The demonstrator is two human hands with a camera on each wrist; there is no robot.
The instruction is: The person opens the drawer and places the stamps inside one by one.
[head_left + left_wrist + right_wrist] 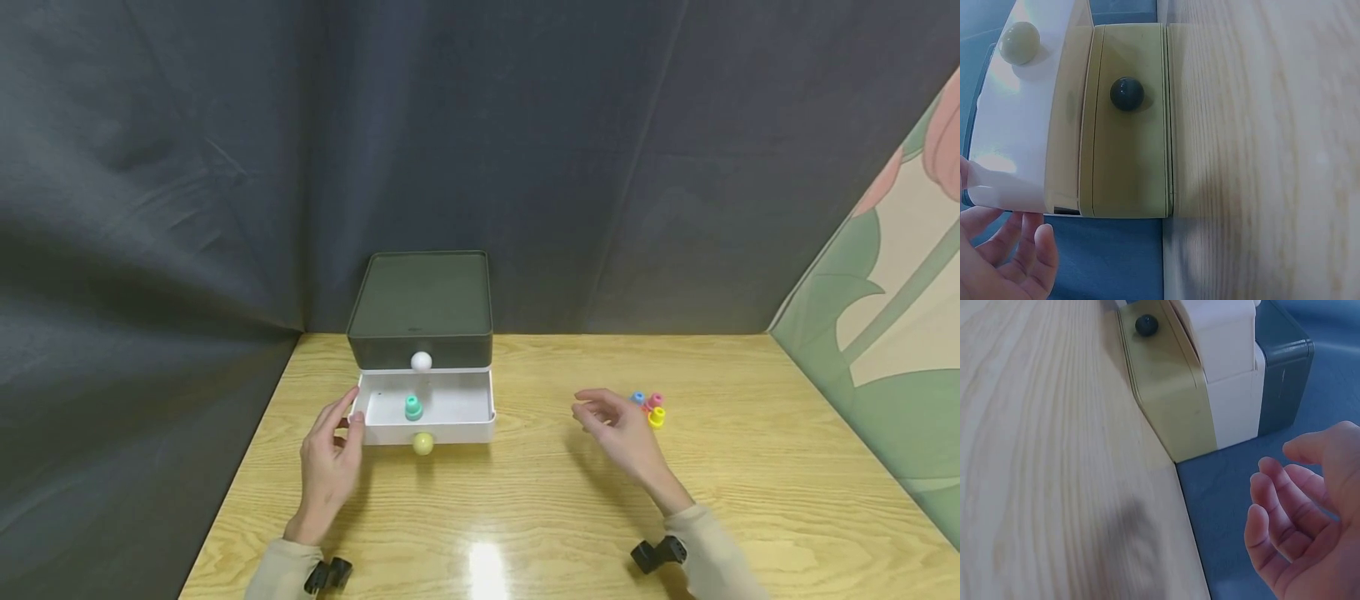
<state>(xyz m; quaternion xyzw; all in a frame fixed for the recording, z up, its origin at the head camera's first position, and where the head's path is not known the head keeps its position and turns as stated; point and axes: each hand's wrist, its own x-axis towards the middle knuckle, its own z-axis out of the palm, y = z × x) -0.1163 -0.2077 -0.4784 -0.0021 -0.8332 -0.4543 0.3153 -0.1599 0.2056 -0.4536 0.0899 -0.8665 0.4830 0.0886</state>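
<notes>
White drawer is sitting pulled out, the left hand resting open-fingered against its left corner; the right hand is hovering relaxed, holding nothing, near the coloured pegs; a nudge could be shifting the drawer, tipping the green peg inside.

Glossy wood-grain table, smooth plastic drawer box.
</notes>
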